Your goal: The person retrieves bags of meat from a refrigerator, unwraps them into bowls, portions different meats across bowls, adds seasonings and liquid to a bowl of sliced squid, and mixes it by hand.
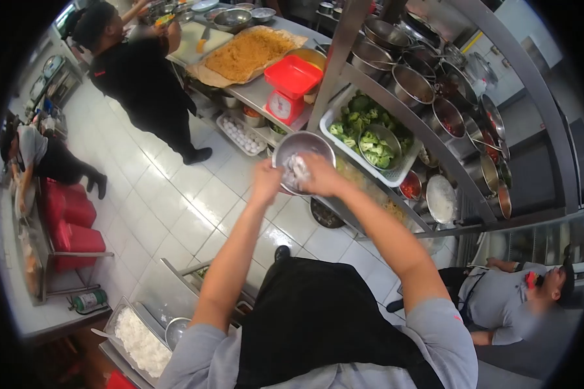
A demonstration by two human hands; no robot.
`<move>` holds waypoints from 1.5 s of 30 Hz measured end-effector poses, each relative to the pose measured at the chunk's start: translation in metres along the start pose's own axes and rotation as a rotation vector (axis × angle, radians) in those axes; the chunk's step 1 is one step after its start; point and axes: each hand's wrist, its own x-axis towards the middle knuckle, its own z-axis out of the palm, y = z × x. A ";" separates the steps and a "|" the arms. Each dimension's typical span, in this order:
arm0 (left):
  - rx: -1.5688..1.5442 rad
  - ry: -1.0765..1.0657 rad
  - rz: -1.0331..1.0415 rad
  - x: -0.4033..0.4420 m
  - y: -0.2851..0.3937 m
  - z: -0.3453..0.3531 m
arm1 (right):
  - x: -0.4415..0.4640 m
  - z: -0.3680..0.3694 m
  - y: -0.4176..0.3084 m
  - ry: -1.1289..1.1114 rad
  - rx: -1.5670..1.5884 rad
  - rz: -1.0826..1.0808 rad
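Note:
A round metal bowl (303,141) is held up in front of me, over the floor by the steel counter. My left hand (267,182) grips its left rim. Inside the bowl, my right hand (313,174) has its fingers at some whitish, powder-coated stuff (296,170); the fingers are blurred and partly covered with white, so their exact pose is unclear. Just beyond the bowl stands a red kitchen scale (285,106) with a red tray on top.
A white basket of broccoli (403,170) and stacked metal pans (413,84) lie right. A tray of orange-brown crumbs (250,57) is on the counter. Co-workers stand upper left, far left and lower right. White rice-like food (138,340) fills a container lower left.

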 end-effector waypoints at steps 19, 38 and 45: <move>0.102 -0.139 -0.044 0.002 -0.021 0.056 | -0.057 -0.046 0.015 -0.015 -0.066 0.100; 0.035 -0.398 -0.224 -0.073 -0.136 0.209 | -0.295 -0.154 0.289 -0.108 0.010 1.011; 0.053 -0.279 -0.331 -0.096 -0.141 0.228 | -0.304 -0.162 0.286 0.013 0.001 0.924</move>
